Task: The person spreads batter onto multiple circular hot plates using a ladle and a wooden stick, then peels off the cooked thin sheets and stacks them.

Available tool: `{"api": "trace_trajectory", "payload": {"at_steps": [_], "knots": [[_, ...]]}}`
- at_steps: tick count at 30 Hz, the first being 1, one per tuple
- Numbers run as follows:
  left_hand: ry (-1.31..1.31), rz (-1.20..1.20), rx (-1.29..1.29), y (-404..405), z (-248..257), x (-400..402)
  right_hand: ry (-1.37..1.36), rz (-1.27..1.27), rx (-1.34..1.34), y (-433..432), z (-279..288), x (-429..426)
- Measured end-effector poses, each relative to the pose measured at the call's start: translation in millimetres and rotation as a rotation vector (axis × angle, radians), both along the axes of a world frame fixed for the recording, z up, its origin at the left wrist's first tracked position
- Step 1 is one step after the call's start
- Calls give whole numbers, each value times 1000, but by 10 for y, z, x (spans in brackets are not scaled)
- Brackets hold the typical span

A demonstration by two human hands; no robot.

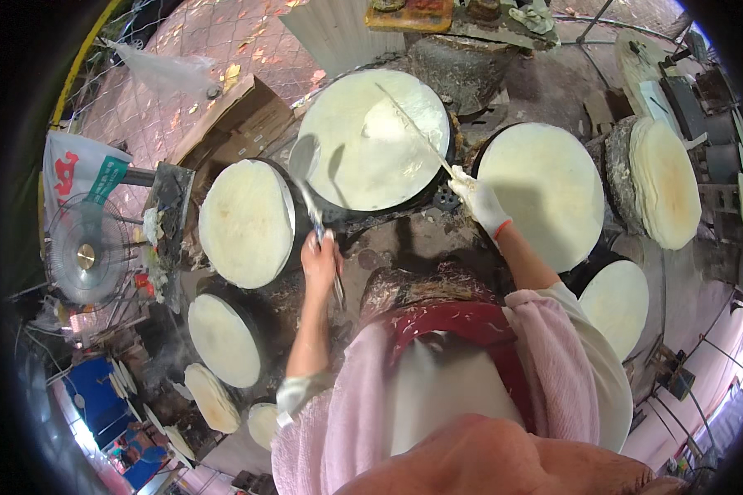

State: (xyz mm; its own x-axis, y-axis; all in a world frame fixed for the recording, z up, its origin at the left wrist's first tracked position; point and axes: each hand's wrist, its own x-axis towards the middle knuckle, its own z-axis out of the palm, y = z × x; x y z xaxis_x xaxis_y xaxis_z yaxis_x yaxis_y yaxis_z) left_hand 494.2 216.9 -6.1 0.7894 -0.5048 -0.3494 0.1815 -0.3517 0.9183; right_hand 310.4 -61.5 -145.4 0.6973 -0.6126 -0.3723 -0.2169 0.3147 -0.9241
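Note:
My bare left hand [322, 263] grips the handle of a metal ladle [304, 162], whose bowl hangs over the left edge of a large round griddle covered with pale batter [353, 133]. My right hand [478, 201], in a white glove, holds a long thin stick [412, 124] that reaches across the batter. Wet batter glistens around the stick's far part. Just right of my gloved hand lies another round griddle with a pale flatbread [542, 192]. Left of the ladle, a further flatbread [244, 223] covers a griddle, its right edge a little raised.
More flatbreads on griddles lie at the lower left [224, 340] and lower right [616, 309]. A stack of flatbreads [665, 182] stands far right. An electric fan [86, 257] is far left, near a cardboard box [238, 124]. Behind the large griddle is a dark, crusted pot [461, 71].

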Motion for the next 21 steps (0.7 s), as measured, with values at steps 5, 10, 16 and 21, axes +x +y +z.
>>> {"api": "trace_trajectory", "payload": {"at_steps": [5, 10, 16, 21], "knots": [[114, -83, -25, -837, -142, 760, 257, 256, 9, 295, 589, -32], [347, -171, -168, -1398, -553, 1098, 185, -92, -188, 798, 536, -295], [588, -107, -113, -1107, -483, 654, 100, -209, 290, 1480, 413, 216], [733, 49, -213, -987, -546, 427, 81, -210, 72, 1272, 526, 249]]}}
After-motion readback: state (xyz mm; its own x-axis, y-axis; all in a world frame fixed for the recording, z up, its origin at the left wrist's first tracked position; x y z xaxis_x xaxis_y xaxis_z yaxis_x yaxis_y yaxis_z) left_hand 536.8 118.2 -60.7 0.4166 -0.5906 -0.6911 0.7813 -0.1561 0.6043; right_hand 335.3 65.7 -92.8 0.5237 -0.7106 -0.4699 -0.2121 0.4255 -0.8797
